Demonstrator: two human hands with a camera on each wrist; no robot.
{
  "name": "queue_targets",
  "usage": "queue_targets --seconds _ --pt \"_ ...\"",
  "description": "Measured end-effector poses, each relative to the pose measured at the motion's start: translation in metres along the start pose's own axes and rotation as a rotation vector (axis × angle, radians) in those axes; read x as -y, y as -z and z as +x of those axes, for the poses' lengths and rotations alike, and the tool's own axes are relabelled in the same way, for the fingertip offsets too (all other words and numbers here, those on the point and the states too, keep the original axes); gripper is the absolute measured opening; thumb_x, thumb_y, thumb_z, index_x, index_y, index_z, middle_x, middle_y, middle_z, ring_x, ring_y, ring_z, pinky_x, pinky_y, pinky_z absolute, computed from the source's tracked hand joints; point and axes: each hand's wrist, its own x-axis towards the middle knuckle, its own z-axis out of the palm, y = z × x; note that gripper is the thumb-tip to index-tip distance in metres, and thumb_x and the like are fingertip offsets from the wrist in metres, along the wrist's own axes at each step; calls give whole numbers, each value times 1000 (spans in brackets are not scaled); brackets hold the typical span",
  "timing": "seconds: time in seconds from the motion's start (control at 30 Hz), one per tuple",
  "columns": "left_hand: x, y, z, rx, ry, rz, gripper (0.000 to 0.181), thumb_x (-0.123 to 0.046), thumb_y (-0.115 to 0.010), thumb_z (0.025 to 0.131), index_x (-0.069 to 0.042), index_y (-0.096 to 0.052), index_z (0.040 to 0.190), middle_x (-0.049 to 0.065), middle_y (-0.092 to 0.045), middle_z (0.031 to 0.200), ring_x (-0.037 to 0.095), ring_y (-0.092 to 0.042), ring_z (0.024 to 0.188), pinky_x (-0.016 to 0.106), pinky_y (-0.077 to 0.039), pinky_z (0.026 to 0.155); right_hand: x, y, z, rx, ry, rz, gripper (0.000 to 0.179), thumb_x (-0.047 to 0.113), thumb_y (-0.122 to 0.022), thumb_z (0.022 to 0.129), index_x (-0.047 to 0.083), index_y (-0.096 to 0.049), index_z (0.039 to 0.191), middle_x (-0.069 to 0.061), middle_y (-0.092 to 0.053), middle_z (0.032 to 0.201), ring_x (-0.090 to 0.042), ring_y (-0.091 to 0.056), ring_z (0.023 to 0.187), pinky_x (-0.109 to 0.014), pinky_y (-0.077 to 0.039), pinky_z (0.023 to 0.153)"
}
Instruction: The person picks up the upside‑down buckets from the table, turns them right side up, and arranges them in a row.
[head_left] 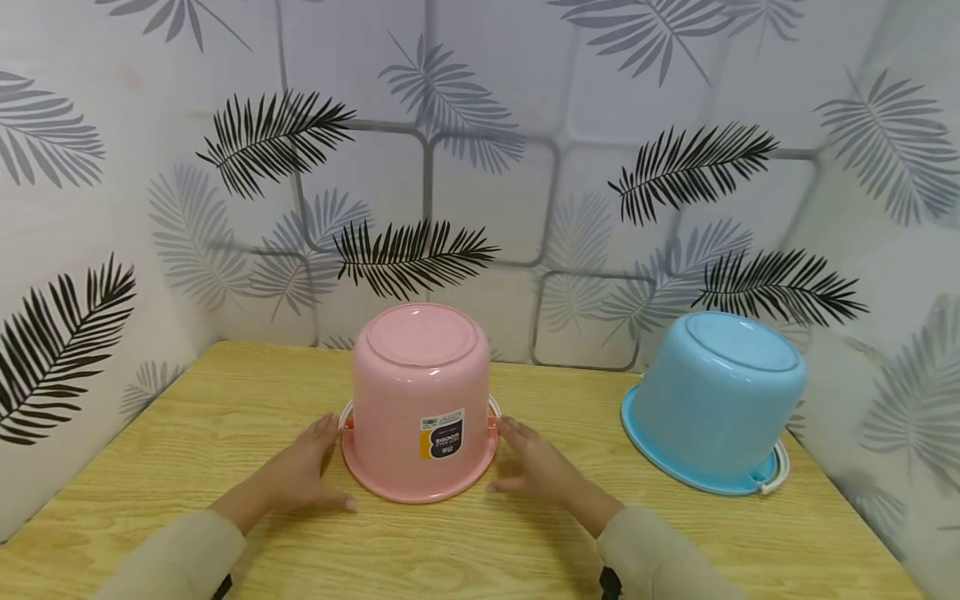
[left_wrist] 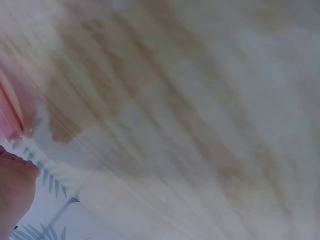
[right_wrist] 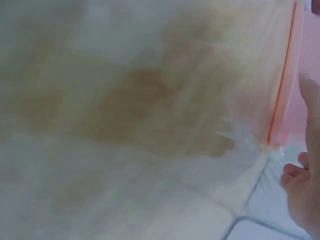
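Note:
A pink bucket (head_left: 420,400) stands upside down on the table, a label on its front. White handle ends show at both sides of its rim. My left hand (head_left: 300,471) is at its left side, fingers extended towards the rim by the handle joint and thumb apart. On the other side my right hand (head_left: 543,471) mirrors it, fingertips right at the rim's right joint, thumb pointing in at the front. In the left wrist view, part of the left hand (left_wrist: 17,190) lies below the pink rim (left_wrist: 12,107). The right wrist view has the right hand (right_wrist: 302,190) beside the rim (right_wrist: 286,90).
A blue bucket (head_left: 720,400), also upside down, stands at the right of the wooden table (head_left: 420,550), its white handle (head_left: 780,468) hanging at the rim. Behind the table rises a wall (head_left: 495,200) with a leaf pattern, which continues along both sides.

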Motion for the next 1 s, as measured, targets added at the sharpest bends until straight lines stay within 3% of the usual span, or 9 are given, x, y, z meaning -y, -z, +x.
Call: queue_targets --seconds 0.27,0.53,0.8,1.0 --pt "-1 -2 11 34 59 -61 131 -56 -81 57 20 -13 139 39 -13 146 52 -13 136 62 -17 109 -4 -6 14 95 -78 63 103 35 -80 70 -1 -20 146 -29 -28 147 -43 -28 136 -53 -29 109" --pt "-1 -3 20 44 99 -109 132 -52 -84 55 19 -13 140 40 -11 146 52 -12 136 61 -17 109 -1 -5 25 120 -164 93 108 33 -82 68 1 -17 147 -23 -27 149 -40 -25 138 -52 -25 112" --pt "0 -4 26 -13 51 -155 126 -47 -88 50 14 -25 139 39 -22 144 50 -21 135 60 -24 108 1 -5 32 195 -254 119 104 38 -82 68 9 -21 148 -23 -26 150 -40 -24 139 -52 -25 112" --pt "4 -8 29 -36 13 -157 114 -50 -87 50 6 -37 135 28 -40 139 42 -39 128 54 -32 106 0 -8 31 185 -270 148 102 34 -82 68 7 -24 147 -21 -31 148 -38 -27 138 -49 -25 112"
